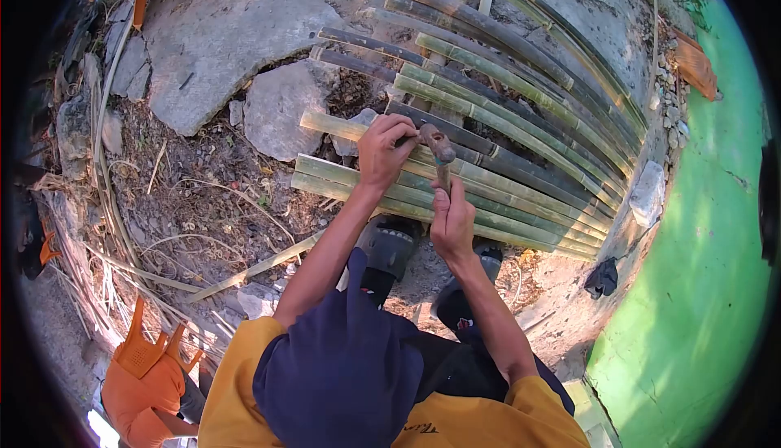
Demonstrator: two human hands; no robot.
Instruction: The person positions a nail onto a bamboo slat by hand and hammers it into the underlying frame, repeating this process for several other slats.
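A panel of split bamboo slats [504, 123] lies on the ground in front of me, green and dark strips side by side. My left hand [384, 151] rests on a slat with its fingertips pinched together, seemingly around a small nail that I cannot make out. My right hand [452, 220] grips the wooden handle of a hammer [439, 154], whose rusty head hovers right beside my left fingers. My two sandalled feet [390, 245] stand at the near edge of the slats.
Broken concrete slabs [220, 41] and dry litter cover the ground at left. A loose bamboo strip [252, 271] lies by my left leg. Orange plastic chairs [146, 367] stand at lower left. A green wall [700, 269] runs along the right.
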